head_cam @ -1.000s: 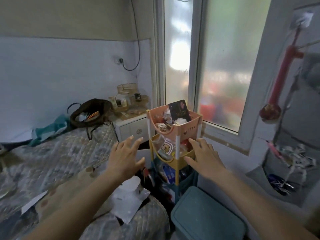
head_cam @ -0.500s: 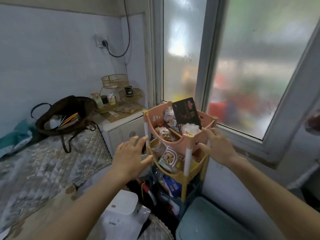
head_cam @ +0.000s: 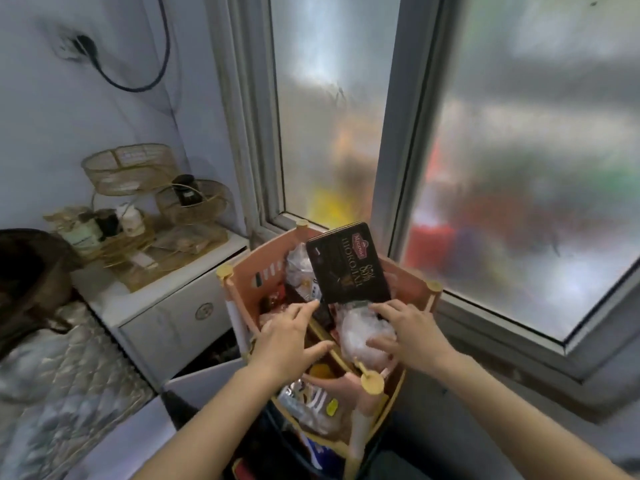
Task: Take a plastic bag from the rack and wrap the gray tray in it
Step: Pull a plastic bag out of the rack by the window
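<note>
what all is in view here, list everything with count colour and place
rack: one, tiered, pink top basket over yellow, below the window
chocolate box: one, dark, upright in the top basket
plastic bag: one clear crumpled bundle, top basket, under the right hand
nightstand: one, white, left of the rack
wire organiser: one, gold, on the nightstand, holding small bottles
window: frosted panes, behind the rack
wall socket: one, black cable plugged in, upper left
bed quilt: grey, lower left
left hand: open, over the basket
right hand: open, on the bag
</note>
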### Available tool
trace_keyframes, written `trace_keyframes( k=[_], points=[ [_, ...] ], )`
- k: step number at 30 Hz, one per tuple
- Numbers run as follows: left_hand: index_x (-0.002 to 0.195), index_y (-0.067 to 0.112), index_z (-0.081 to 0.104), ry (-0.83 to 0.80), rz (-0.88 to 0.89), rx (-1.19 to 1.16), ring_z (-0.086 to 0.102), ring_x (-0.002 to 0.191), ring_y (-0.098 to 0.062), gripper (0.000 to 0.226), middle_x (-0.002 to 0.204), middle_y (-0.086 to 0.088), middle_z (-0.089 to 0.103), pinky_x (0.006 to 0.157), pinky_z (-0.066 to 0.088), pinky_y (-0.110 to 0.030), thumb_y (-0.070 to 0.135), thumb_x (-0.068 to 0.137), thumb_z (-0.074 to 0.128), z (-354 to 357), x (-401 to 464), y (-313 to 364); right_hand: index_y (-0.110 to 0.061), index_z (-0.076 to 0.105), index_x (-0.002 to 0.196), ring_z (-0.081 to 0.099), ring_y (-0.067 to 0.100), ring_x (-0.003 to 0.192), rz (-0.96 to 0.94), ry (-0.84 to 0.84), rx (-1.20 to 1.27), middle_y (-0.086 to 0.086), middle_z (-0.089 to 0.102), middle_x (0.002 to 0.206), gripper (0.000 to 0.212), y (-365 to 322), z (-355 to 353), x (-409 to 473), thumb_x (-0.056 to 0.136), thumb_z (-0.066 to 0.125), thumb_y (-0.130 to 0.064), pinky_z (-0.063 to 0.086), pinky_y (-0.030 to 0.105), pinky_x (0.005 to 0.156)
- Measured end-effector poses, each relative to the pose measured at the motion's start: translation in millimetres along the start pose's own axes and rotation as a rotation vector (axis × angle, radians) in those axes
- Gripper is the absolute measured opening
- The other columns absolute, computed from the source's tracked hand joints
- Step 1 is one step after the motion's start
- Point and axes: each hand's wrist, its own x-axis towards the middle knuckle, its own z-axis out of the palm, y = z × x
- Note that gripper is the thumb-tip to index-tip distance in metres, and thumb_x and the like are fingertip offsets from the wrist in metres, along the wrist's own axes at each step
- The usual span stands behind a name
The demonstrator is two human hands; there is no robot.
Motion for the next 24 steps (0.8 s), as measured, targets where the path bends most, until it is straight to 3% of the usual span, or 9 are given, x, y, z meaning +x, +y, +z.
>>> trace_keyframes(
  k=[5,7,11,13,15,17,19,22,24],
  points=[
    [0.143,0.038,0.019,-0.222,0.145,-0.141,0.038,0.132,-0.017,0.088,0.149,0.008,0.034,0.109,0.036,-0.042,0.061,0.071,0.063,26.9,49.7,16.8,-0.026,0.062,0.112,0.064,0.014,0.094,-0.05,0.081,0.122,-0.003,0.069,0.105,0.032,11.1,4.3,6.9,0.083,0.061,-0.041,0.051,0.038,0.086],
    [0.142,0.036,0.025,-0.245,0.212,-0.128,0.04,0.131,-0.015,0.085,0.148,0.008,0.038,0.109,0.036,-0.04,0.056,0.071,0.067,38.9,58.4,28.1,-0.022,0.067,0.097,0.066,0.012,0.083,-0.047,0.132,0.144,-0.002,0.071,0.092,0.02,14.5,4.6,5.8,0.083,0.063,-0.036,0.054,0.033,0.077],
    [0.118,0.027,0.054,-0.162,0.205,-0.234,0.054,0.111,-0.016,0.059,0.121,0.007,0.058,0.093,0.046,-0.035,0.051,0.067,0.073,46.2,62.7,28.2,-0.019,0.069,0.087,0.065,0.009,0.075,0.01,0.201,0.249,-0.002,0.071,0.083,0.011,18.2,1.4,2.2,0.081,0.068,-0.028,0.054,0.027,0.071],
    [0.094,0.028,0.055,-0.119,0.198,-0.323,0.055,0.104,-0.013,0.043,0.111,0.008,0.059,0.085,0.045,-0.03,0.051,0.063,0.075,35.6,61.1,22.0,-0.017,0.07,0.085,0.064,0.007,0.072,0.027,0.228,0.355,-0.004,0.071,0.08,0.008,14.0,-2.3,0.3,0.08,0.07,-0.024,0.054,0.026,0.07],
    [0.079,0.028,0.052,-0.098,0.21,-0.411,0.051,0.107,-0.007,0.038,0.116,0.011,0.058,0.087,0.039,-0.027,0.049,0.062,0.077,18.7,56.7,16.2,-0.017,0.07,0.084,0.065,0.004,0.071,0.017,0.266,0.463,-0.008,0.068,0.078,0.006,3.7,-8.3,-2.2,0.08,0.071,-0.02,0.055,0.022,0.07],
    [0.075,0.029,0.052,-0.078,0.229,-0.477,0.05,0.103,0.001,0.035,0.112,0.015,0.06,0.088,0.036,-0.023,0.047,0.061,0.079,-1.7,48.4,12.0,-0.014,0.071,0.085,0.066,0.005,0.072,0.003,0.32,0.534,-0.007,0.068,0.078,0.007,-10.8,-16.4,-6.2,0.079,0.071,-0.017,0.056,0.021,0.07],
    [0.075,0.03,0.053,-0.048,0.255,-0.517,0.051,0.09,0.011,0.034,0.096,0.02,0.061,0.08,0.037,-0.017,0.046,0.061,0.08,-21.8,37.7,9.3,-0.013,0.071,0.086,0.066,0.005,0.071,-0.008,0.379,0.568,-0.005,0.069,0.078,0.008,-26.6,-26.4,-13.5,0.079,0.071,-0.017,0.056,0.019,0.068],
    [0.08,0.029,0.055,-0.017,0.314,-0.572,0.055,0.083,0.004,0.036,0.084,0.014,0.061,0.072,0.038,-0.016,0.049,0.061,0.078,-49.2,17.6,13.1,-0.011,0.071,0.085,0.063,0.001,0.067,-0.005,0.474,0.587,-0.008,0.067,0.076,0.011,-48.6,-45.1,-35.1,0.077,0.072,-0.017,0.052,0.013,0.062],
    [0.086,0.033,0.055,-0.009,0.359,-0.606,0.057,0.084,0.001,0.042,0.086,0.014,0.062,0.07,0.04,-0.015,0.057,0.057,0.073,-67.6,2.0,25.2,-0.011,0.071,0.084,0.065,0.005,0.067,0.034,0.53,0.603,-0.005,0.069,0.077,0.011,-59.1,-59.9,-57.7,0.075,0.074,-0.016,0.054,0.018,0.064]
  ],
)
